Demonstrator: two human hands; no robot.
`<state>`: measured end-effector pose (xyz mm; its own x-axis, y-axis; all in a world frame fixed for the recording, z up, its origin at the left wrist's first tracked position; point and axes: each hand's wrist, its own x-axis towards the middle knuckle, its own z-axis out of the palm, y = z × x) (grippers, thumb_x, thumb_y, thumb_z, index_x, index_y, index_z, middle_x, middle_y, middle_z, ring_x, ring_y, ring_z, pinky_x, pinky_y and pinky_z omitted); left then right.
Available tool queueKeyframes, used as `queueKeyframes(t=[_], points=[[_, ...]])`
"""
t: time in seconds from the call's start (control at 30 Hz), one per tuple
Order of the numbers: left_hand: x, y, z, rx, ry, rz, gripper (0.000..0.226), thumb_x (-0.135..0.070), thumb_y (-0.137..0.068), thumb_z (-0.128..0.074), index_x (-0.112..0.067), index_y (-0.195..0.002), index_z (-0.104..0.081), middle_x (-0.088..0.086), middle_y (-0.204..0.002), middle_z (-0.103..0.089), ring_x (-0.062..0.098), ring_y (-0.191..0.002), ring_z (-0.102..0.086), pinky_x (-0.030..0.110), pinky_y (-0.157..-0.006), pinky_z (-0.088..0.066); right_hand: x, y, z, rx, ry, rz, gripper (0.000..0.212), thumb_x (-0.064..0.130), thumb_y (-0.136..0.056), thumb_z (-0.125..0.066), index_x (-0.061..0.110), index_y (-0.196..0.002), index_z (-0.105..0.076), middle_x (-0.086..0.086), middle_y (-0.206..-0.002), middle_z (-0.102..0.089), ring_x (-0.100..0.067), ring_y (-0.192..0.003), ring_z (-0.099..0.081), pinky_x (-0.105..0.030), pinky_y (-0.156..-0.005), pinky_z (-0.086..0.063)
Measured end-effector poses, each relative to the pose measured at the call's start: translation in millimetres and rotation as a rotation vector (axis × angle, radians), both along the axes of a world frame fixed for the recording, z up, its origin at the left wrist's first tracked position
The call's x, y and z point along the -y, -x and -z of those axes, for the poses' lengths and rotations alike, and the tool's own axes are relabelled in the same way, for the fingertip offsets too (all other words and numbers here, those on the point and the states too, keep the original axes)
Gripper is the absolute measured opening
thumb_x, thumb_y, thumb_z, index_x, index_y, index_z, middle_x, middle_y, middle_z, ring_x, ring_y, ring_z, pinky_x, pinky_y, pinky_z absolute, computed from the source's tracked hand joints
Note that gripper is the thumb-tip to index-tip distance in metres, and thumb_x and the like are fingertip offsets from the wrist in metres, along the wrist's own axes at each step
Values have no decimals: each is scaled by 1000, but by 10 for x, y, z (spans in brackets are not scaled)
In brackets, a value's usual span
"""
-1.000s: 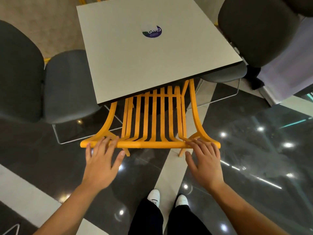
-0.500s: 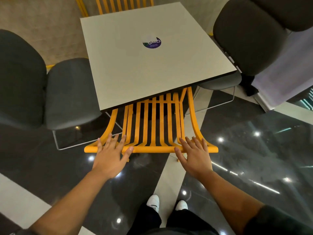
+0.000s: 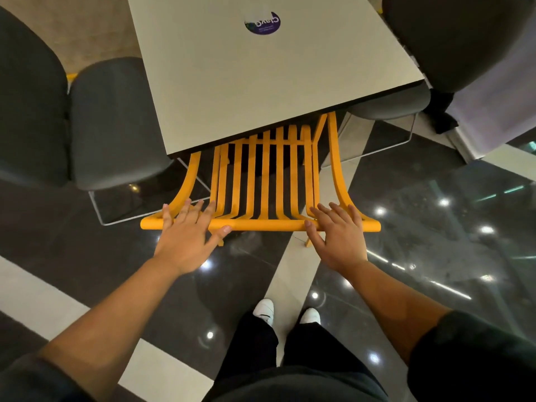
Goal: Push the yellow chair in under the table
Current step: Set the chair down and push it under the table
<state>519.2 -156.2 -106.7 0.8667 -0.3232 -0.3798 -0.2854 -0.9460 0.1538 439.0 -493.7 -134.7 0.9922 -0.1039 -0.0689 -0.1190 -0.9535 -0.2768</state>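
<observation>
The yellow chair [image 3: 265,181] has a slatted back, and its seat is hidden beneath the square grey table [image 3: 261,76]. Only the backrest and its top rail stick out toward me. My left hand [image 3: 187,236] lies flat on the left end of the top rail, fingers spread. My right hand [image 3: 338,236] lies flat on the right end of the rail, fingers spread too. Neither hand curls around the rail; both press against it with open palms.
A dark grey upholstered chair [image 3: 110,123] stands at the table's left side, another [image 3: 452,36] at its right. A round purple sticker [image 3: 262,23] marks the tabletop. The floor is glossy dark tile with pale stripes. My white shoes [image 3: 264,310] stand behind the chair.
The yellow chair has slid a little further beneath the table, with both flat hands following its top rail forward. I have stepped closer to the table.
</observation>
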Motion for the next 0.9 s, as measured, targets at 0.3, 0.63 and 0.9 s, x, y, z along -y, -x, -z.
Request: queueKeyframes(t=[0.3,0.63,0.9], points=[[107,78,-28,66,-55,-34,80,-70,-99,-14,-22,-159,-34,6,-157,-49,30,-143,-44,57,-122,-24,102,5,90,94,25,-57,61,60,-108,-26,25,-140,-64,3,-139,-68,-20,-143,-50,-49,-126,-15],[728,311,-66,85,-75,-148,87,-71,-94,-11,-18,-157,-40,11,-150,-57,34,-134,-53,57,-115,-33,762,-216,86,112,16,-169,59,56,-108,-26,26,-135,-68,5,-134,-71,-20,-140,-53,-54,-124,-22],[1448,507,-44,77,-121,-260,83,-70,-97,-17,-18,-158,-38,13,-150,-57,38,-131,-56,59,-110,-38,1492,-379,83,130,-3,-293,53,51,-106,-36,21,-133,-70,2,-133,-72,-23,-138,-56,-53,-122,-27]])
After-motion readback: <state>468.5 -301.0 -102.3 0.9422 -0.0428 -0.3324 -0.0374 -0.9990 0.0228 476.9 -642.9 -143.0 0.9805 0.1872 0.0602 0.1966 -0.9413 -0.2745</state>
